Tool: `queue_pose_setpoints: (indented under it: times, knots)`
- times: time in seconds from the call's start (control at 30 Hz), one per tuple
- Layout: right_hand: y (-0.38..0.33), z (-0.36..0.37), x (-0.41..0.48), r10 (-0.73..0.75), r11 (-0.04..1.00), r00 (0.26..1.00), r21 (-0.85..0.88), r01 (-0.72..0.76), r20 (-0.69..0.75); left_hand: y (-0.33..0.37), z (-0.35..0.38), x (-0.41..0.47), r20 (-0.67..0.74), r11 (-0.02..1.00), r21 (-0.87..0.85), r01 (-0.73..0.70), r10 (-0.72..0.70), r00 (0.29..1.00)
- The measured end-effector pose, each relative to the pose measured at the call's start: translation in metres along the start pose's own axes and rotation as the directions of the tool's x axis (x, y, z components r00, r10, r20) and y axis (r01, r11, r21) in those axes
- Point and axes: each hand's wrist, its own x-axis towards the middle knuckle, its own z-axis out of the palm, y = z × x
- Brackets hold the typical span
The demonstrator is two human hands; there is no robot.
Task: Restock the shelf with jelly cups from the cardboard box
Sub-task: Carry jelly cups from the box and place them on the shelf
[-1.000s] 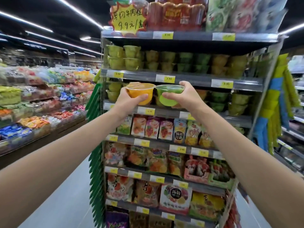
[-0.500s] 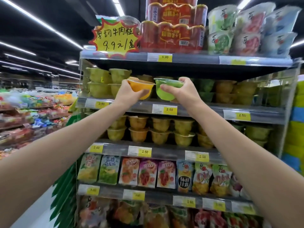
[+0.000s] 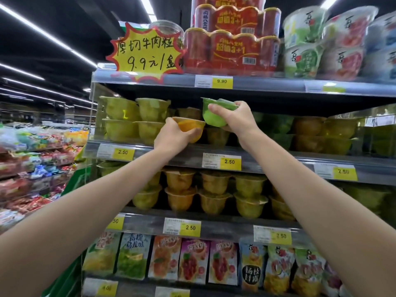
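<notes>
Jelly cups fill both your hands at the second shelf from the top, the grey metal shelf [image 3: 150, 152] whose front rail carries yellow "2.50" price tags [image 3: 229, 161]. Your left hand [image 3: 171, 136] is wrapped around an orange clear-plastic jelly cup [image 3: 190, 125], palm against its near side and fingers curled under its base, the cup tilted with its film top facing up and away from you, just above that shelf's front edge. Your right hand [image 3: 237, 118] grips a green clear-plastic jelly cup [image 3: 212, 116], thumb on the near wall and fingers over the film lid, so the cup leans towards the orange one; the two cups nearly touch. Behind them on the same shelf, yellow-green jelly cups [image 3: 132, 118] stand stacked two high at the left end, with darker green and amber ones further right.

One level above that shelf, a yellow starburst sign [image 3: 146, 53] reads "厚切牛肉粒 9.9元/盒", beside red shrink-wrapped multipacks [image 3: 231, 50] printed "超值3+1" over a "9.90" tag [image 3: 221, 81]. One level below it, more amber and yellow cups [image 3: 214, 191] sit two high, again tagged "2.50". Lower still, colourful fruit-printed pouches [image 3: 195, 260] hang in a row.
</notes>
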Motion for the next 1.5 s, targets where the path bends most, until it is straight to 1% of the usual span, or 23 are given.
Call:
queue_pose_setpoints:
  times: [0.23,0.37,0.53,0.67,0.73,0.9,1.1,1.17,1.37,1.5]
  knots:
    - [0.01,0.027,0.021,0.05,0.998,0.998,0.021,-0.051,0.024,-0.003,0.005,0.004,-0.005,0.985,0.169,-0.015,0.016,1.0]
    - [0.015,0.039,0.026,0.046,0.998,0.997,0.027,-0.048,0.064,-0.007,0.001,0.002,-0.005,0.969,0.235,-0.074,0.077,0.997]
    - [0.016,0.05,0.031,0.04,0.999,0.991,0.012,-0.042,0.127,-0.017,-0.01,-0.006,-0.049,0.907,0.4,-0.132,0.165,0.985]
    - [0.016,0.056,0.033,0.024,1.0,0.987,-0.006,-0.023,0.16,-0.019,-0.013,-0.013,-0.107,0.819,0.554,-0.153,0.252,0.962]
    - [0.017,0.059,0.033,0.017,1.0,0.983,-0.003,-0.017,0.181,-0.019,-0.014,-0.013,-0.111,0.815,0.556,-0.16,0.263,0.958]
    - [0.016,0.065,0.032,-0.037,0.999,0.974,-0.021,0.042,0.221,-0.02,-0.014,-0.01,-0.087,0.85,0.508,-0.138,0.21,0.974]
    - [0.014,0.063,0.031,-0.058,0.997,0.968,-0.037,0.069,0.245,-0.014,-0.017,-0.001,-0.01,0.895,0.445,-0.025,0.033,0.999]
    - [0.014,0.064,0.031,-0.06,0.996,0.969,-0.043,0.072,0.24,-0.012,-0.015,0.001,0.009,0.903,0.43,-0.005,0.001,1.0]
    - [0.018,0.069,0.03,-0.05,0.997,0.981,-0.041,0.059,0.187,-0.013,-0.014,-0.003,0.005,0.913,0.409,0.001,-0.004,1.0]
    - [0.019,0.069,0.029,-0.055,0.994,0.982,-0.088,0.072,0.183,-0.014,-0.012,-0.006,0.001,0.927,0.375,-0.012,0.012,1.0]
